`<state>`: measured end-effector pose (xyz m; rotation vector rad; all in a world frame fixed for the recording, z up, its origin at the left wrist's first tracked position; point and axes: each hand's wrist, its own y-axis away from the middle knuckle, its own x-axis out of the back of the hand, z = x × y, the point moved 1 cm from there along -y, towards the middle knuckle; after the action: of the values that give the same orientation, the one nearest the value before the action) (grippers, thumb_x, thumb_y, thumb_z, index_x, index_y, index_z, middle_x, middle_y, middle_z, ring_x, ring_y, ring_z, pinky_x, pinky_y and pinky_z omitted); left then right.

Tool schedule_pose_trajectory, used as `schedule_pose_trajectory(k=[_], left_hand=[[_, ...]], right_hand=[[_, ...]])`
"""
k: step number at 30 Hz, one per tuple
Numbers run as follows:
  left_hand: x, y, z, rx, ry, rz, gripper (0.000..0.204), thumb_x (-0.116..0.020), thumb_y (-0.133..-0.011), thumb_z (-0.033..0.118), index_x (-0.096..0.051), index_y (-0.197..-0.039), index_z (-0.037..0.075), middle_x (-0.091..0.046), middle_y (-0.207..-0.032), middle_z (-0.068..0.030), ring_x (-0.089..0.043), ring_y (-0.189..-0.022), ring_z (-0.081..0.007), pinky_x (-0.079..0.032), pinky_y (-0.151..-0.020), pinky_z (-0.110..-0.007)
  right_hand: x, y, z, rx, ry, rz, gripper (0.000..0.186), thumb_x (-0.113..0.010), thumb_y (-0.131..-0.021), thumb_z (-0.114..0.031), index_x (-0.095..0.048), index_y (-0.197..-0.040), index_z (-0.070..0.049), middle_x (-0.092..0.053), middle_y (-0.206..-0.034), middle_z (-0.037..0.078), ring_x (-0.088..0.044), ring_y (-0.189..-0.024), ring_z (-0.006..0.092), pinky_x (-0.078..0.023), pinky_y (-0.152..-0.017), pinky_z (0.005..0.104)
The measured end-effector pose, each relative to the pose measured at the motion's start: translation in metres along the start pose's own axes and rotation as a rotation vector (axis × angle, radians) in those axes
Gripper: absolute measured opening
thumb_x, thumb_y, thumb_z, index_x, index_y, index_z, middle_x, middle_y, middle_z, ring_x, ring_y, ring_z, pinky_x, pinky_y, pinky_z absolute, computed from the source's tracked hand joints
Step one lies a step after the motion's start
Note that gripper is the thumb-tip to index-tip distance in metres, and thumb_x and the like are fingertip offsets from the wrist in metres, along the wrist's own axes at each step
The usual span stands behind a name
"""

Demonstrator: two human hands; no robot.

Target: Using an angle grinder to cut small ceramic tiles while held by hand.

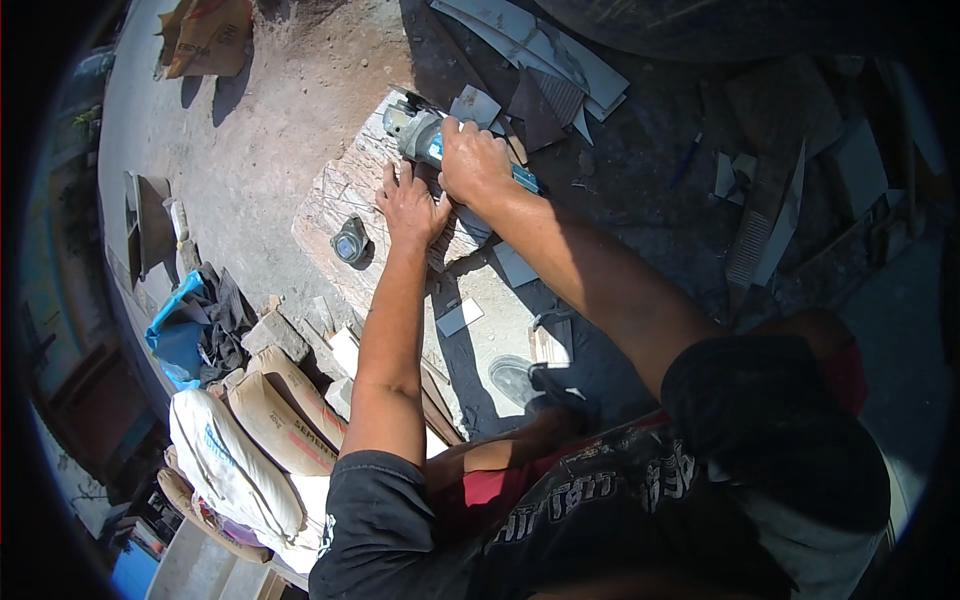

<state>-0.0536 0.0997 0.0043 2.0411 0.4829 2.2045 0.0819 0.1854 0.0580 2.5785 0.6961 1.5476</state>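
Note:
My right hand is wrapped round the body of an angle grinder, whose head points to the upper left. Just below the grinder, my left hand lies with fingers spread on the scored, pale work board. A dark piece partly shows between my hands; its kind is hard to make out. Left of my left hand, a round-cornered grey tape measure rests on the board. The grinder's disc and what it touches are hidden from this view.
Broken tile pieces lie beyond the board, with more offcuts at the right. Cement bags, a white sack and a blue plastic bag stand at the left. A sandalled foot is near the board.

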Motion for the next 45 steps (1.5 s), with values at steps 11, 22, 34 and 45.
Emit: schedule_pose_trajectory(k=[11,22,34,45], left_hand=[[0.001,-0.001,-0.002,0.010,-0.014,-0.033,0.080,-0.056,-0.083,0.062,-0.065,-0.121,-0.008,-0.038,-0.155,-0.0211,-0.023,-0.148,-0.0412,-0.025,-0.112,-0.062],[-0.003,0.000,-0.001,-0.013,0.009,0.037,0.088,-0.053,-0.083,0.070,-0.060,-0.132,-0.004,-0.038,-0.155,-0.0210,-0.024,-0.147,-0.0421,-0.024,-0.112,-0.061],[0.002,0.001,0.001,-0.019,0.023,0.051,0.089,-0.053,-0.084,0.067,-0.051,-0.140,-0.001,-0.038,-0.154,-0.0212,-0.025,-0.147,-0.0431,-0.024,-0.112,-0.062],[0.002,0.002,0.000,-0.020,-0.017,0.039,0.087,-0.062,-0.079,0.057,-0.049,-0.139,-0.004,-0.037,-0.156,-0.0199,-0.025,-0.147,-0.0422,-0.026,-0.112,-0.061]], right_hand=[[0.003,0.003,0.001,0.006,-0.008,-0.022,0.046,-0.073,-0.081,-0.016,-0.054,-0.120,0.000,-0.066,-0.111,0.022,-0.069,-0.103,0.0374,-0.054,-0.089,0.0486],[0.003,0.005,0.005,-0.002,-0.004,-0.035,0.049,-0.076,-0.079,-0.018,-0.055,-0.121,-0.001,-0.066,-0.112,0.021,-0.069,-0.104,0.0375,-0.054,-0.089,0.0482],[0.003,0.010,0.011,0.008,0.007,-0.025,0.051,-0.079,-0.078,-0.019,-0.055,-0.120,-0.002,-0.066,-0.111,0.020,-0.070,-0.103,0.0366,-0.055,-0.089,0.0477],[0.011,0.021,0.013,0.029,0.032,-0.014,0.058,-0.084,-0.073,-0.024,-0.055,-0.118,-0.001,-0.067,-0.107,0.019,-0.070,-0.100,0.0349,-0.055,-0.085,0.0463]])
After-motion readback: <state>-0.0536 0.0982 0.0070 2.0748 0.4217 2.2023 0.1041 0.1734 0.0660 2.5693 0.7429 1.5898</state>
